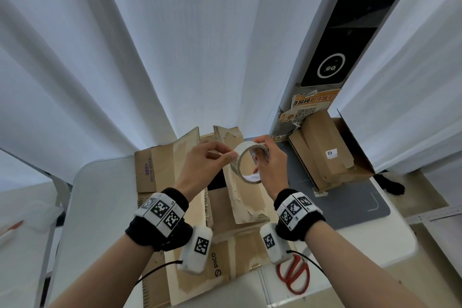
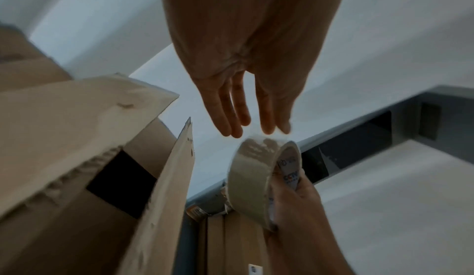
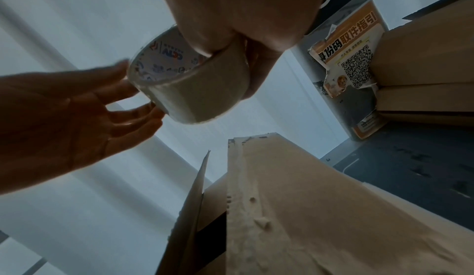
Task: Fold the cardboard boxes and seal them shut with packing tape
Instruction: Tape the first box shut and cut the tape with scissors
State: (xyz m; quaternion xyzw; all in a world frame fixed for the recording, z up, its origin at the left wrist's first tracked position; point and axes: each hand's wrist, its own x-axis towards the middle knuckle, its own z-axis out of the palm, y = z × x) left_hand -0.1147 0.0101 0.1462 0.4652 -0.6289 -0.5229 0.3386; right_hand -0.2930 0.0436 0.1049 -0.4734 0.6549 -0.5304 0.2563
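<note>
The roll of packing tape [image 1: 246,161] is held in the air above the open cardboard box [image 1: 247,197], between the two hands. The right hand [image 1: 271,166] has it clamped: fingers curl through the printed core while the thumb presses the outer winding, as the right wrist view shows [image 3: 189,80]. The left hand [image 1: 207,165] meets the roll's near edge with its grip closed in a pinch, thumb and forefinger together at the tape's surface; in the left wrist view the fingertips [image 2: 266,129] touch the top of the roll [image 2: 259,180], though blur hides whether a free end of tape is caught between them.

The box below stands on the bench [image 1: 100,207] with its flaps up, old strips of tape along one flap and a dark opening beside it. Flattened cardboard [image 1: 155,170] lies under and to the left of it. Red-handled scissors [image 1: 293,275] rest at the bench's near edge, right of the box. A grey mat [image 1: 350,197] covers the right part of the bench, and on it a larger open carton [image 1: 332,152] holds stacked flat cardboard. White curtains [image 1: 175,45] hang behind.
</note>
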